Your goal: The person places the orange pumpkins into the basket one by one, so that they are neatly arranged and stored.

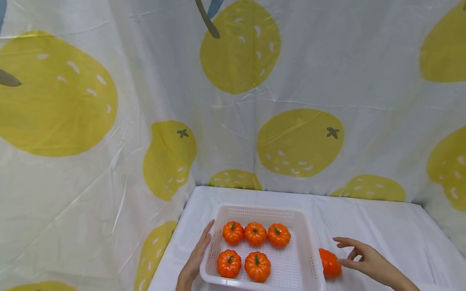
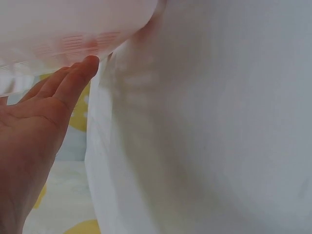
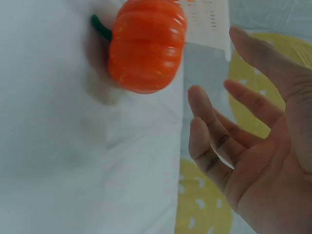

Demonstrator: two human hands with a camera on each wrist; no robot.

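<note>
Several small orange pumpkins with green stems lie in a white plastic basket [image 1: 306,226], three in a back row and two in front, such as the front pumpkin [image 1: 257,267]. My left hand [image 1: 197,255] rests with straight fingers along the basket's left wall; in the left wrist view those fingers [image 2: 73,85] lie at its perforated side. Outside the right wall, one more pumpkin [image 1: 329,264] lies tipped on its side, its green stem showing in the right wrist view. Beside it, my right hand [image 1: 367,260] is spread with thumb and fingers apart, holding nothing.
A white cloth [image 1: 364,218] covers the table under the basket. Behind and to the left hangs a pale curtain [image 1: 225,117] printed with large yellow fruit, close to the table's back and left edges.
</note>
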